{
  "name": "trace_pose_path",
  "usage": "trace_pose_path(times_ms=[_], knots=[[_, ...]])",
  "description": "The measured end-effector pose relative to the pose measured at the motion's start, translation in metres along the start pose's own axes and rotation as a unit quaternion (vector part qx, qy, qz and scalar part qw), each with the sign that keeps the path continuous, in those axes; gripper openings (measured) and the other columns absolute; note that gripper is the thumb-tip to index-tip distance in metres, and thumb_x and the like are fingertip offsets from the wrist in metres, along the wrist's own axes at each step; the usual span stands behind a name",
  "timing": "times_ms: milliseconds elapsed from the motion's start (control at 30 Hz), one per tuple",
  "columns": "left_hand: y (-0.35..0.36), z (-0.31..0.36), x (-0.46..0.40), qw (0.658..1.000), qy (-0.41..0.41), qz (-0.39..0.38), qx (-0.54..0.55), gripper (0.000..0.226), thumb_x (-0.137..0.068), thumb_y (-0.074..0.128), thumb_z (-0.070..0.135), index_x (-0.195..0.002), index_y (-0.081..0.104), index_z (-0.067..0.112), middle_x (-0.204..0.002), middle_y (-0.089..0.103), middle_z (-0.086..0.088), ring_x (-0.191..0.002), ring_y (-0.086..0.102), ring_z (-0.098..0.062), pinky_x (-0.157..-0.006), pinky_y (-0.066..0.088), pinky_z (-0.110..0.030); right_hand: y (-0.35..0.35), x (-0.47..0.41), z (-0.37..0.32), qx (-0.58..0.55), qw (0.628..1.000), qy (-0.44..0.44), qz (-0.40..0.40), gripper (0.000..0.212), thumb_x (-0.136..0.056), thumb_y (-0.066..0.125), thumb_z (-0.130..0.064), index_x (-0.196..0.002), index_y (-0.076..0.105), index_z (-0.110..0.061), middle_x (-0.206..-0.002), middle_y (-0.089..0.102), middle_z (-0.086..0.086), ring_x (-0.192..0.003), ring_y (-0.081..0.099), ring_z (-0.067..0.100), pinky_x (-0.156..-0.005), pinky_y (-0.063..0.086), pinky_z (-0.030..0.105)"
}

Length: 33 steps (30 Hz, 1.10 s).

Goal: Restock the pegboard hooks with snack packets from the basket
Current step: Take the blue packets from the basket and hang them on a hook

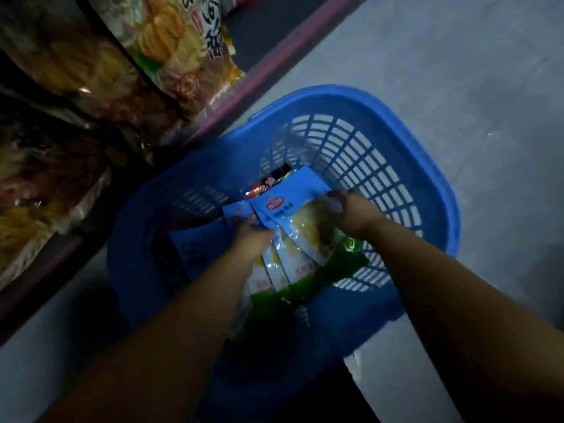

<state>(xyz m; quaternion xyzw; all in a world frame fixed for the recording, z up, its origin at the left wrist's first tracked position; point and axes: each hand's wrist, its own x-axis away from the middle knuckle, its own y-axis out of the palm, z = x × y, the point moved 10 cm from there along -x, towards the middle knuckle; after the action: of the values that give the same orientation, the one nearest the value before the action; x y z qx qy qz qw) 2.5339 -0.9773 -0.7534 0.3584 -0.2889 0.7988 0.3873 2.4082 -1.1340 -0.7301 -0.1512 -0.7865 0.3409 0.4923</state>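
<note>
A blue plastic basket (396,132) with slotted walls stands on the grey floor. Inside it lie several light-blue snack packets (293,206) with a red logo and yellow contents, fanned out over green packaging (329,276). My left hand (250,236) grips the left edge of the fanned blue packets. At their right edge, my right hand (354,209) pinches the top packet. A dark red-and-black packet (268,181) lies behind them in the basket.
A low display with a dark purple-edged shelf (244,83) runs diagonally at the left. Large clear bags of yellow and brown snacks (171,41) lean on it above the basket. Grey floor (473,71) spreads to the right.
</note>
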Motion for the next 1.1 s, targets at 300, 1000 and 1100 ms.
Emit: trace_pose_path(times_ms=[300, 1000, 1100], knots=[[-0.003, 0.01, -0.012, 0.995, 0.031, 0.021, 0.088, 0.014, -0.091, 0.058, 0.004, -0.079, 0.059, 0.011, -0.077, 0.06, -0.005, -0.069, 0.053, -0.017, -0.059, 0.042, -0.023, 0.032, -0.022, 0.013, -0.072, 0.994, 0.077, -0.008, 0.064, -0.095, 0.033, -0.059, -0.14, 0.042, -0.015, -0.144, 0.046, 0.016, -0.133, 0.042, 0.033, -0.108, 0.032, 0.039], [-0.109, 0.036, 0.115, 0.947, 0.044, 0.161, 0.275, 0.01, -0.084, 0.068, 0.031, -0.079, 0.071, 0.022, -0.074, 0.073, 0.0, -0.073, 0.069, -0.025, -0.076, 0.055, -0.05, -0.084, 0.086, -0.049, -0.531, 0.84, 0.006, 0.106, 0.032, -0.081, 0.071, -0.004, -0.112, 0.065, -0.003, -0.099, 0.072, 0.008, -0.083, 0.068, 0.02, -0.069, 0.057, 0.028], [-0.154, 0.088, 0.215, 0.937, 0.081, 0.192, 0.281, 0.012, -0.082, 0.071, 0.029, -0.071, 0.073, 0.032, -0.071, 0.074, 0.005, -0.071, 0.07, -0.022, -0.073, 0.057, -0.047, -0.156, 0.17, -0.091, -0.566, 0.813, -0.027, 0.137, 0.026, -0.081, 0.072, -0.011, -0.107, 0.067, -0.013, -0.091, 0.074, 0.0, -0.073, 0.07, 0.012, -0.06, 0.054, 0.022]])
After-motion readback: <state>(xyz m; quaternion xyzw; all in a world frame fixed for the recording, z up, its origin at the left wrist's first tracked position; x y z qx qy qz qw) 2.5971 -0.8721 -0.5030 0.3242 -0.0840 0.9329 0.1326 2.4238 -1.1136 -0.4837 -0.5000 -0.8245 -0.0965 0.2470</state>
